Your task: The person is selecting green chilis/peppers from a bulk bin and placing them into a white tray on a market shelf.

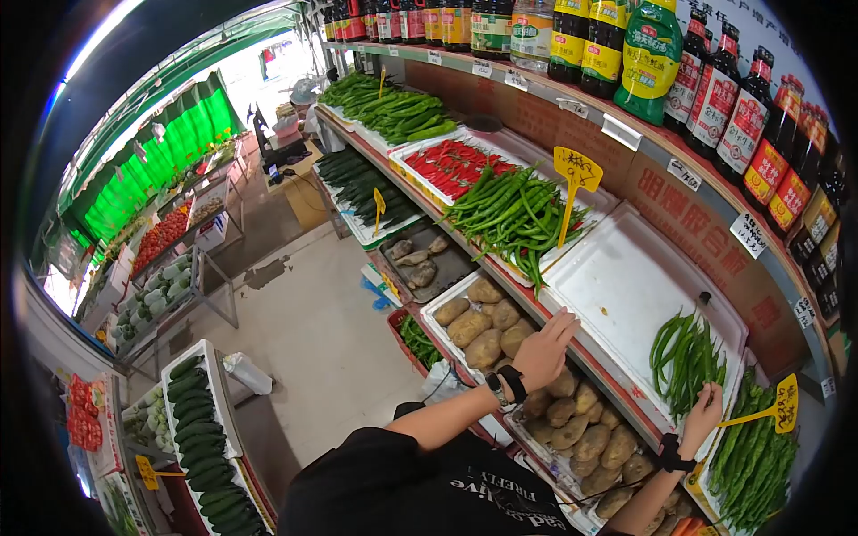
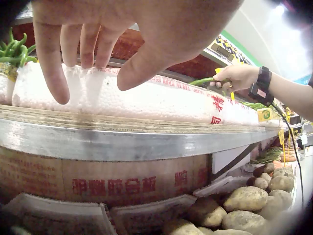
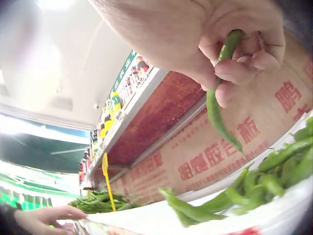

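Observation:
A long green chili pepper is pinched between the thumb and curled fingers of my right hand. It hangs above a small pile of similar green peppers at the near right of a white foam tray. In the left wrist view the same pepper sticks out sideways from the right hand. My left hand is at the tray's front edge with its fingers extended and holds nothing. From its own wrist view, the left hand spreads in front of the foam wall.
Left of the tray lie more green peppers and red chilies. Potatoes fill trays on the lower shelf. Yellow price tags stand up between the produce. A shelf of sauce bottles overhangs the back. Long green beans lie at right.

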Motion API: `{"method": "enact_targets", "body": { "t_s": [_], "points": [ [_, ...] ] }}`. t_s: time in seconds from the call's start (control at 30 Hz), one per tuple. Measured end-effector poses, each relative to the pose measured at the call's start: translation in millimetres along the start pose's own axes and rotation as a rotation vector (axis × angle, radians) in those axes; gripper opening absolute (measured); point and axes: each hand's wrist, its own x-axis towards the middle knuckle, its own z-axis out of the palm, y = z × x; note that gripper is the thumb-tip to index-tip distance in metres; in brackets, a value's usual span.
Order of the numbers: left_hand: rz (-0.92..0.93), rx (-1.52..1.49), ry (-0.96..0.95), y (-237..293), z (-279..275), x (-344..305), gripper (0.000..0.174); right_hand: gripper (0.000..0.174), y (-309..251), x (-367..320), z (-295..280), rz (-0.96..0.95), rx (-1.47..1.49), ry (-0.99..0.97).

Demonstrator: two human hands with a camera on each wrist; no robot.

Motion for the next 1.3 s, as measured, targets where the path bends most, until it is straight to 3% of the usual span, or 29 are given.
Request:
{"method": "enact_targets", "body": {
  "t_s": [0.13, 0.2, 0.3, 0.33, 0.4, 0.5, 0.63, 0.73, 0.8, 0.9, 1.0, 1.17, 1.3],
  "points": [
    [-0.034, -0.060, 0.001, 4, -7, 2, 0.059, 0.025, -43, -25, -2, -0.090, 0.295, 0.063],
    [-0.087, -0.147, -0.009, 13, -15, 5, 0.055, 0.022, -69, -44, -2, -0.006, 0.433, -0.104],
    [-0.131, -0.384, -0.014, 33, -32, 8, 0.050, 0.016, -117, -80, 17, -0.127, 0.405, -0.147],
    [-0.062, -0.374, 0.030, 36, -29, 7, 0.048, 0.015, -138, -90, 21, -0.160, 0.436, -0.196],
    [-0.224, -0.714, -0.100, 51, -36, 8, 0.042, 0.014, -153, -108, 38, -0.278, 0.357, -0.258],
    [-0.427, -0.988, -0.123, 60, -36, 4, 0.034, 0.016, -174, -122, 53, -0.383, 0.364, -0.398],
    [-0.471, -0.915, -0.150, 46, -38, -3, 0.029, 0.019, -186, -127, 62, -0.410, 0.393, -0.473],
    [-0.424, -0.511, -0.261, 38, -54, -2, 0.027, 0.019, -181, -126, 67, -0.412, 0.399, -0.554],
    [-0.378, -0.519, -0.203, 21, -57, 2, 0.026, 0.018, -183, -120, 63, -0.473, 0.330, -0.643],
    [-0.407, -0.374, -0.170, -2, -98, 28, 0.029, 0.018, -181, -113, 55, -0.389, 0.365, -0.647],
    [-0.293, -0.115, -0.035, -37, -130, 51, 0.034, 0.017, -163, -96, 46, -0.368, 0.370, -0.520],
    [-0.237, 0.133, -0.094, -110, -150, 101, 0.031, 0.014, -119, -66, 26, -0.213, 0.253, -0.304],
    [-0.269, 0.094, -0.063, -133, -136, 138, 0.039, 0.015, -100, -53, 3, -0.162, 0.177, -0.165]
  ]
}}
